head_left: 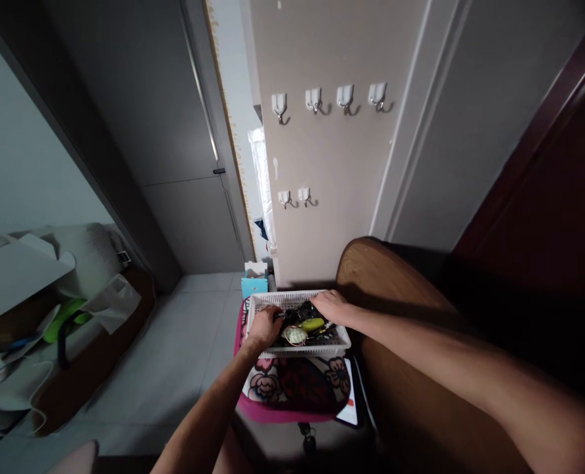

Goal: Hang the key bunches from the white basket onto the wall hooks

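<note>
A white slotted plastic basket [300, 351] sits on a flower-patterned cushion [292, 388] with a pink edge. Inside it lie several small things, among them a yellow-green oblong item [312, 324], a pale round patterned item [295, 336] and dark pieces that look like keys. My left hand [265, 327] reaches in over the left side, fingers curled at a dark item too small to name. Across the far right rim lies my right hand [331, 306], its fingers bent down into the basket beside a black item; what they grip is hidden.
A wooden board with a rounded end [396, 289] stands close on the right. Behind the basket is a blue box [255, 284], and a wall panel carries several white hooks [344, 97]. A white-screened tablet or phone [350, 401] lies by the cushion. Bags and clutter fill the left.
</note>
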